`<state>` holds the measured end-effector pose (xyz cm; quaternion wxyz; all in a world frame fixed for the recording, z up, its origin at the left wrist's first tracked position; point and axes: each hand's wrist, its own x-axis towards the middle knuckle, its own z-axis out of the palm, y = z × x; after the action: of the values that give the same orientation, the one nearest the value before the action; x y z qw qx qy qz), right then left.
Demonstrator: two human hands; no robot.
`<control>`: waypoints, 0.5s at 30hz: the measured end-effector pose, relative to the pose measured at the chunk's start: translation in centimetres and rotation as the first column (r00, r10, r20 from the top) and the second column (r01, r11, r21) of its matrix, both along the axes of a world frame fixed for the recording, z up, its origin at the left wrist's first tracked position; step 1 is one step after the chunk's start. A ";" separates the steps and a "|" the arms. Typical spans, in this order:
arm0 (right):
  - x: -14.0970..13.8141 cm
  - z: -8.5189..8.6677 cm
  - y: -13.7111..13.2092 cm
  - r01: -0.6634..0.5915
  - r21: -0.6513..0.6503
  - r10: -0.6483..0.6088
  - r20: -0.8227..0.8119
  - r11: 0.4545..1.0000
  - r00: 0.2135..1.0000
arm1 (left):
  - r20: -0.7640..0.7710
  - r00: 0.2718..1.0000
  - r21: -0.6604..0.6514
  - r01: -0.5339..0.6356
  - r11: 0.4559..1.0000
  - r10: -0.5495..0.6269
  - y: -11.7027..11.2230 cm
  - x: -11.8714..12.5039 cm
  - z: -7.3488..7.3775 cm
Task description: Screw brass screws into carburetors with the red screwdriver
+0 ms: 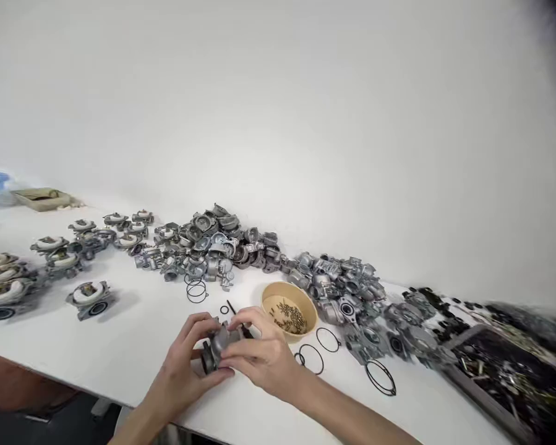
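Just above the table's front part, a grey metal carburetor is held between my two hands. My left hand wraps round its left side, thumb low and fingers behind the body. From the right, my right hand closes its fingers on the top and right side of the same carburetor. A thin dark rod shows just behind the right fingers; I cannot tell whether it is held. A small black O-ring lies just beyond. Part of the carburetor is hidden by my fingers.
A tan bowl holds small brass parts. Heaps of carburetor bodies and bowl covers line the wall. Carburetors with white floats stand left. Black rubber rings lie right, near a dark tray of small metal parts.
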<state>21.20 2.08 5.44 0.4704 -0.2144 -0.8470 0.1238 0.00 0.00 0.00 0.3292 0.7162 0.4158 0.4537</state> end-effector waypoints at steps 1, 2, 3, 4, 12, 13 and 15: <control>-0.1 -0.1 0.0 0.012 -0.011 -0.012 0.004 1.000 1.000 | 0.006 1.000 0.007 0.000 1.000 0.000 -0.1 0.0 0.1; -0.1 -0.2 0.0 0.021 -0.017 -0.021 0.008 1.000 1.000 | 0.012 1.000 0.013 0.000 1.000 0.000 -0.2 0.0 0.1; -0.2 -0.3 -0.1 0.028 -0.018 -0.028 0.013 0.999 1.000 | 0.017 1.000 0.017 0.000 1.000 -0.001 -0.3 0.0 0.2; -0.2 -0.4 -0.1 0.033 -0.015 -0.032 0.017 0.999 0.999 | 0.021 1.000 0.020 0.001 1.000 -0.002 -0.3 0.0 0.3; -0.7 -0.8 -0.3 0.106 0.133 -0.110 0.029 0.986 0.993 | 0.015 1.000 0.013 0.006 1.000 -0.007 -0.4 0.0 0.7; -0.7 -0.9 -0.3 0.114 0.154 -0.120 0.027 0.981 0.992 | 0.017 1.000 0.012 0.008 1.000 -0.008 -0.4 0.0 0.7; -0.8 -0.9 -0.3 0.109 0.191 -0.117 0.028 0.975 0.993 | 0.022 1.000 0.007 0.011 1.000 -0.012 -0.4 0.0 0.6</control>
<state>20.45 1.79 4.49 0.4782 -0.2189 -0.8504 0.0115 -0.04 -0.41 0.58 0.3337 0.7148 0.4064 0.4611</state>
